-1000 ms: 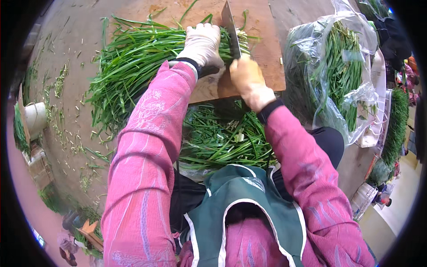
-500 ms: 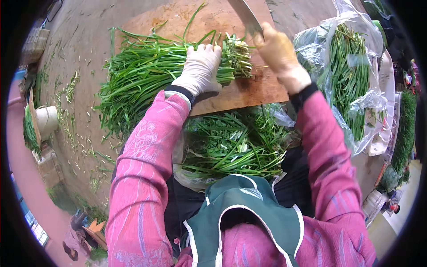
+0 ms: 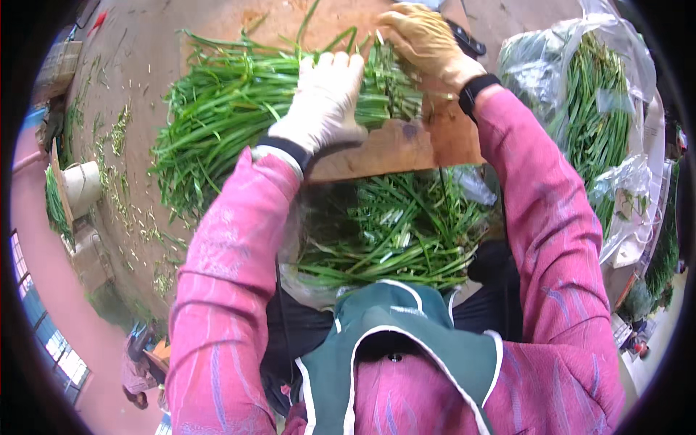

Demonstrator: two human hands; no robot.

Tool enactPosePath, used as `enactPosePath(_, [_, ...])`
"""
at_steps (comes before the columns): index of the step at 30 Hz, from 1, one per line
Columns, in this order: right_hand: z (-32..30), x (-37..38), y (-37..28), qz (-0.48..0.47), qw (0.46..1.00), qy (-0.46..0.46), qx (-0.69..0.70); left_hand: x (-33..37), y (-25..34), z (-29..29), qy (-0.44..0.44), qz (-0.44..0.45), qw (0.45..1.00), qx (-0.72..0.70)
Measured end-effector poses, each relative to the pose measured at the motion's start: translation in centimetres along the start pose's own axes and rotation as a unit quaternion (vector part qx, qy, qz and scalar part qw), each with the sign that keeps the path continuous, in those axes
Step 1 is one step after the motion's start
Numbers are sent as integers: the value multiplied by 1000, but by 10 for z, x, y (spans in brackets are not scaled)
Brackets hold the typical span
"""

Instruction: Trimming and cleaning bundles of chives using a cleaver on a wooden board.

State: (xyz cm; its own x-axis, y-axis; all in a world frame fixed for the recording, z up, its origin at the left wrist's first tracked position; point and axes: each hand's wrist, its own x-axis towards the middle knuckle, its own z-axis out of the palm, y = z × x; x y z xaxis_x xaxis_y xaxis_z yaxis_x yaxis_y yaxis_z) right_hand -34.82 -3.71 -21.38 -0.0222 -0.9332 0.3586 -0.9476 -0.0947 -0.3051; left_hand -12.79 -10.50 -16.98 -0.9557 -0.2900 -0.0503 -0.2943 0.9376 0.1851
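Observation:
A thick bunch of garlic chives [image 3: 225, 109] lies across a wooden board [image 3: 377, 154], leaves to the left and pale stem ends [image 3: 406, 98] to the right. My left hand [image 3: 322, 98], in a white glove, is closed over the bunch, fingers across its top and thumb on the near side. At the stem ends is my right hand [image 3: 428, 40], in a yellowish glove, its fingers spread and bent over them. Just beyond it a knife [image 3: 466, 38] shows its black handle on the board; most of the blade is hidden.
Below the board is a plastic bag with loose chives [image 3: 391, 239]. To the right, more chives [image 3: 594, 116] lie in clear plastic. Scraps [image 3: 119, 134] are scattered on the floor at left, near a pale round container [image 3: 80, 188]. Another person [image 3: 138, 362] is at lower left.
My right hand has let go of the knife and moved left onto the stem ends. The knife now rests beyond it. My left hand stays on the bunch.

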Motion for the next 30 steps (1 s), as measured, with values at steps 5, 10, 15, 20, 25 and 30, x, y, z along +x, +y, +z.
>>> enactPosePath(5, [23, -23, -11, 18, 998, 6, 55, 10, 9, -2, 9, 22, 999, 47])
enactPosePath(10, [11, -113, -65, 92, 989, -55, 100, 3, 1, 3, 53, 40, 996, 58])
enactPosePath(15, [-56, -166, -167, 81, 863, -419, 271, -12, -5, 7, 41, 19, 998, 49])
enactPosePath(20, [-83, -77, -133, 168, 916, -56, 361, -18, 27, 7, 69, -73, 975, 197])
enactPosePath(25, [-52, 24, -104, 78, 980, 28, 181, -63, 80, -13, 232, -115, 964, 59])
enactPosePath(30, [-9, 84, -95, 101, 987, -61, 110, -117, 114, 34, 243, -376, 759, -472])
